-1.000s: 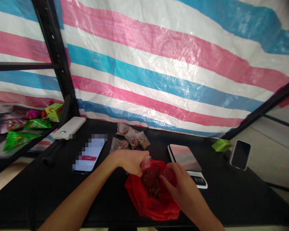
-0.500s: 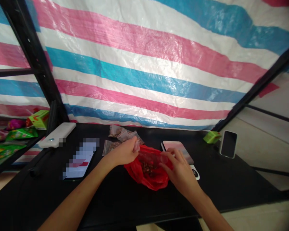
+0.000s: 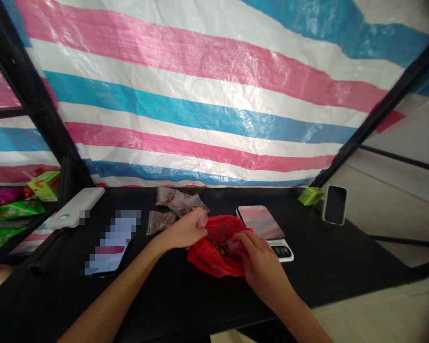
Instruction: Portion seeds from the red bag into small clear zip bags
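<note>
Far left of the crumpled red plastic bag [image 3: 210, 257], shiny green snack packets [image 3: 17, 210] and a green-and-yellow cardboard box [image 3: 45, 186] lie on a shelf. Closer to it, on the black tabletop [image 3: 357, 257], sit a white rectangular power bank [image 3: 73, 207] and a smartphone with a blurred screen [image 3: 110, 243]. Just left of the bag lie small clear zip bags of brown pieces [image 3: 175, 202].

Left hand [image 3: 182, 230], at the bag's left rim: fingers curled nearly closed, pinching a small clear plastic bag [image 3: 201, 219] by one corner. Red bag rests on the tabletop between both hands, mouth open, with loose brown pieces [image 3: 219, 247] inside, partly hidden. Right hand [image 3: 257, 259], at the right rim: fingers closed on a clear plastic edge [image 3: 234, 245]; cannot tell whether this belongs to the same small bag.

Handling, judged: red film looks thin, soft and slippery, so the gathered rim offers the best hold. Clear bag looks light and limp, best held at its mouth edges. Pieces look dry, light and prone to spilling.

Right of the red bag: flat digital scale with a reflective pink-grey platform [image 3: 260, 221]; farther right, a small green box [image 3: 310, 196] and a black smartphone [image 3: 334, 205].
</note>
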`<state>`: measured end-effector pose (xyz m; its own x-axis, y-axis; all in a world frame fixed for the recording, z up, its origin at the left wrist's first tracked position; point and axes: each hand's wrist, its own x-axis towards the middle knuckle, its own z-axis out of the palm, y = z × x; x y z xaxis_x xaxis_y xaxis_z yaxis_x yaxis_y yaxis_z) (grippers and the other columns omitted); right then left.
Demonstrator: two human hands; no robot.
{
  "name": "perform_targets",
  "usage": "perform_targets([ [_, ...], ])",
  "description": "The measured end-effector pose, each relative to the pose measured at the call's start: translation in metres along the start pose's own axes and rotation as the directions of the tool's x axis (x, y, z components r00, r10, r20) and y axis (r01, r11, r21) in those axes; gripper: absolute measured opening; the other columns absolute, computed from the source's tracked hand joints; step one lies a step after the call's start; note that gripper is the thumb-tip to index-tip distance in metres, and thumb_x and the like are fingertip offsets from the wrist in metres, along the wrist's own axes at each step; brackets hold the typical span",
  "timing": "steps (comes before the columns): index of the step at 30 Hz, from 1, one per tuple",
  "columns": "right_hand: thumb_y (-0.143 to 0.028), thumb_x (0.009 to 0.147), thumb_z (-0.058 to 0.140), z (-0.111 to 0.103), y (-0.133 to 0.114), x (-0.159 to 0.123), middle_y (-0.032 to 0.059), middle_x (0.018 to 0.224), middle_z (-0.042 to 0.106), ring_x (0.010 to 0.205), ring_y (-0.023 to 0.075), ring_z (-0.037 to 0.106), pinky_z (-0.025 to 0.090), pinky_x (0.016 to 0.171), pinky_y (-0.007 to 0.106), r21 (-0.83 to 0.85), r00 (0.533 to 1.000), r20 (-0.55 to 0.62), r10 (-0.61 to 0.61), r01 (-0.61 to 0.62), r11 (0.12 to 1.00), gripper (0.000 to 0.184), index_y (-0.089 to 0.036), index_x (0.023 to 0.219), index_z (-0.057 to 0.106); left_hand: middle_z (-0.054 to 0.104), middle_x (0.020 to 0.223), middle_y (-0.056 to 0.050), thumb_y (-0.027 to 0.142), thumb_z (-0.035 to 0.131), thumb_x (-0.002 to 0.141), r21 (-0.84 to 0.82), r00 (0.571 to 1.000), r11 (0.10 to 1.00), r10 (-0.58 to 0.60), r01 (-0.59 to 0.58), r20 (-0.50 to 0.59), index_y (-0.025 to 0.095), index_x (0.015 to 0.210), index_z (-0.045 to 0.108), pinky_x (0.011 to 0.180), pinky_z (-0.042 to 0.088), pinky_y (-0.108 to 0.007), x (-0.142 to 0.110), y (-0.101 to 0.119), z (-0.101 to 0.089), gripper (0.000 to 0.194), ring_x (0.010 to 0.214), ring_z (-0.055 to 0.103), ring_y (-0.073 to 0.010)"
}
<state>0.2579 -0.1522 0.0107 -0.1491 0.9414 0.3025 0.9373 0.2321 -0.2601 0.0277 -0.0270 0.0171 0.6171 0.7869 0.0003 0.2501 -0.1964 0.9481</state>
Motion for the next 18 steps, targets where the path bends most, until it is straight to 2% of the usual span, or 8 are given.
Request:
perform_targets([
  [5, -0.007, 0.091, 0.058, -0.006, -0.009, 0.002, 0.0052, 0.116, 0.070, 0.106, 0.0269, 0.066, 0.045, 0.094, 0.043, 0.003, 0.998, 0.058, -0.017, 0.017, 1.000, 0.031, -0.026, 0.115, 0.061, 0.061, 0.081, 0.003, 0.017, 0.061, 0.073, -0.088, 0.990, 0.991, -0.093, 0.102, 0.103, 0.019, 0.098, 0.053, 0.054, 0.042, -0.022, -0.003, 0.002, 0.011, 0.026, 0.063, 0.056, -0.0127],
  [9, -0.009, 0.092, 0.062, -0.007, -0.011, 0.005, 0.0020, 0.114, 0.072, 0.107, 0.0251, 0.067, 0.044, 0.095, 0.042, 0.036, 0.995, 0.095, -0.023, 0.019, 0.999, 0.030, -0.027, 0.115, 0.061, 0.057, 0.077, 0.005, 0.011, 0.057, 0.069, -0.192, 0.990, 0.972, -0.126, 0.136, 0.066, 0.020, 0.095, 0.050, 0.054, 0.039, -0.021, -0.002, 0.006, 0.022, 0.028, 0.061, 0.053, -0.0106],
  [13, -0.014, 0.092, 0.066, -0.003, -0.007, 0.004, 0.0009, 0.115, 0.073, 0.104, 0.0251, 0.069, 0.046, 0.090, 0.041, 0.043, 0.993, 0.115, -0.032, 0.027, 0.999, 0.029, -0.028, 0.117, 0.061, 0.056, 0.075, 0.005, 0.013, 0.057, 0.071, -0.316, 0.986, 0.934, -0.157, 0.165, 0.052, 0.020, 0.094, 0.048, 0.055, 0.040, -0.022, 0.000, 0.011, 0.025, 0.026, 0.060, 0.052, -0.0106],
  [18, -0.026, 0.092, 0.070, 0.003, -0.007, 0.002, 0.0048, 0.122, 0.073, 0.103, 0.0271, 0.071, 0.050, 0.092, 0.043, 0.022, 0.997, 0.074, -0.015, 0.013, 1.000, 0.039, -0.027, 0.129, 0.060, 0.055, 0.076, 0.005, 0.013, 0.057, 0.071, -0.279, 0.984, 0.947, -0.128, 0.158, 0.124, 0.021, 0.093, 0.049, 0.056, 0.038, -0.022, -0.002, 0.006, 0.021, 0.024, 0.060, 0.049, -0.0100],
])
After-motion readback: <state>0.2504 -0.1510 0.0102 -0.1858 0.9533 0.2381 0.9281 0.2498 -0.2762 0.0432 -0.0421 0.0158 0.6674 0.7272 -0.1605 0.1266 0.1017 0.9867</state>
